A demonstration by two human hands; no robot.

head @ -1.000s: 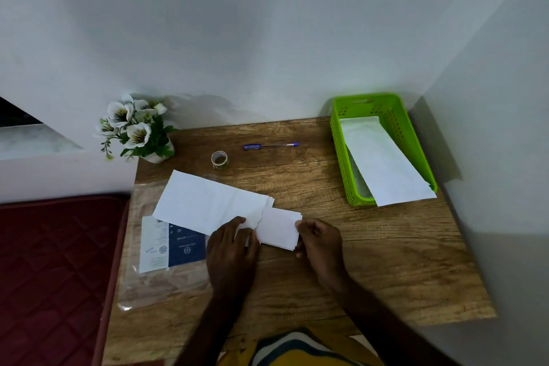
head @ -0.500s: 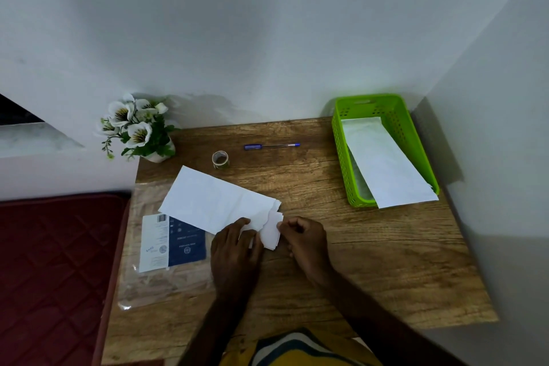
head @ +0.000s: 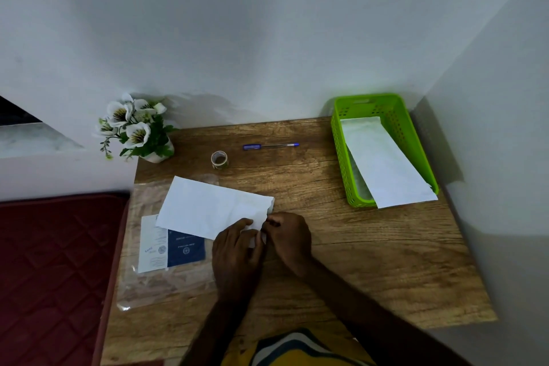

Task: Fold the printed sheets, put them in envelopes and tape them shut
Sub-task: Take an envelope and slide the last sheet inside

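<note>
Head view: white envelope [head: 212,208] on the wooden desk [head: 371,246], both hands at its right end.

We find the envelope lying flat and slanted at the desk's left-centre, its left part overlapping a clear plastic sleeve [head: 160,282] that holds a blue-and-white printed card [head: 172,249]; its right edge looks ragged, with a sliver of folded sheet [head: 255,239] showing white between the hands. We note the left hand [head: 237,252] resting palm down on the envelope's lower right corner, fingers fairly straight, pressing it flat. The right hand [head: 289,236], touching the left, has curled fingertips pinching the paper at the envelope's mouth. Further right, a green basket [head: 395,116] holds another white envelope [head: 386,163].
</note>
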